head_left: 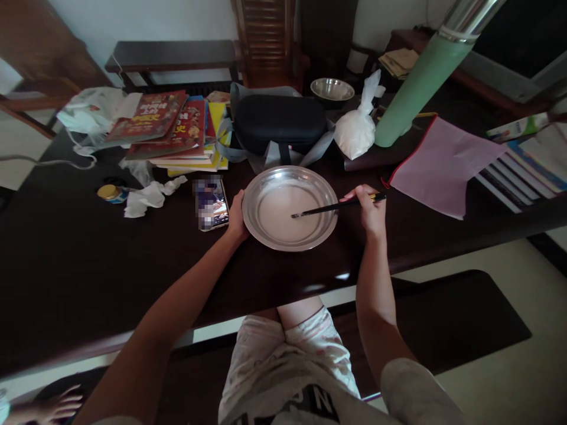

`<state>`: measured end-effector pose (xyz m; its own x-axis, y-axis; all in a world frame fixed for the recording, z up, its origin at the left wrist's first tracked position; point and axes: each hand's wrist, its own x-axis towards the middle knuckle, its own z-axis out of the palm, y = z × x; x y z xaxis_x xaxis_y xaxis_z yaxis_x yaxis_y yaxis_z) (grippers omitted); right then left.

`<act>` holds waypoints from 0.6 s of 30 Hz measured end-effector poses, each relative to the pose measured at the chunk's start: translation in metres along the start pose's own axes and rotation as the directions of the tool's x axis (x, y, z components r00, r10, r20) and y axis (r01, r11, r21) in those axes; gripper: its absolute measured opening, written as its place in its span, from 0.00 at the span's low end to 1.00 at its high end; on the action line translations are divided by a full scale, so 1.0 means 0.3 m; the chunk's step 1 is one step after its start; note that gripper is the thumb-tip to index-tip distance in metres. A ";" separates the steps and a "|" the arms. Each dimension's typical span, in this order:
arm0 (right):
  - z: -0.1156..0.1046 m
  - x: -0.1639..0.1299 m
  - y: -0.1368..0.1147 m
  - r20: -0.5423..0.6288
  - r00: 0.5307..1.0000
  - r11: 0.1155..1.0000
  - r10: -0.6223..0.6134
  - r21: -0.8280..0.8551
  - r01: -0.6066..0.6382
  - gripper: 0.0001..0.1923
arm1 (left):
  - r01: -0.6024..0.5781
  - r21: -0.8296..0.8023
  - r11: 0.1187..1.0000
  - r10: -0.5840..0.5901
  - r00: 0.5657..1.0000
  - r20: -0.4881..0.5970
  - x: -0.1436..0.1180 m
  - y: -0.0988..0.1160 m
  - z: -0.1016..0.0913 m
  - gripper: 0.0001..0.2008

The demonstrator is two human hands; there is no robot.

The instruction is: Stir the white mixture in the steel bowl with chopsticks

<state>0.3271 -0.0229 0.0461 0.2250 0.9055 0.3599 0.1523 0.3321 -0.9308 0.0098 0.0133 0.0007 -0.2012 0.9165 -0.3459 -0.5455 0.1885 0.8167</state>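
A wide, shallow metal bowl rests on the dark table in front of me, with a cloudy whitish liquid inside. My left hand grips the bowl's left side; some of its fingers are hidden by the rim. In my right hand is a pair of black chopsticks, closed together and slanting over the bowl's right rim. Their tips reach into the liquid near the middle and have white stuff on them. Left of the bowl, close to my left hand, a phone shows a picture.
Behind the bowl are a black case, a tied bag of white powder and a tall green bottle. Stacked books and crumpled tissue lie left. A pink folder lies right. Another person's hand shows at lower left.
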 end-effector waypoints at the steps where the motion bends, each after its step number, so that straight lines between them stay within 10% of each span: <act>1: 0.001 -0.001 -0.001 0.025 1.000 1.000 0.005 0.000 -0.005 0.29 | 0.001 -0.011 1.000 -0.001 1.000 0.006 0.002 -0.001 -0.002 0.17; 5: 0.005 -0.001 0.000 0.171 0.985 0.999 0.008 -0.035 -0.003 0.29 | 0.003 -0.042 0.999 -0.002 1.000 0.019 0.008 -0.005 -0.001 0.16; 10: -0.006 0.003 0.005 0.015 1.000 0.999 0.002 -0.046 -0.001 0.30 | -0.015 -0.036 0.999 0.015 1.000 0.014 0.008 -0.006 0.005 0.17; 18: -0.001 0.002 0.008 0.118 0.993 0.999 -0.008 -0.037 0.012 0.27 | 0.004 -0.049 0.999 -0.005 1.000 -0.015 -0.009 0.002 0.017 0.15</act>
<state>0.3279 -0.0217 0.0442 0.1087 0.9276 0.3573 0.1904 0.3334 -0.9234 0.0142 0.0126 0.0045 -0.2109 0.9099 -0.3572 -0.5857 0.1749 0.7914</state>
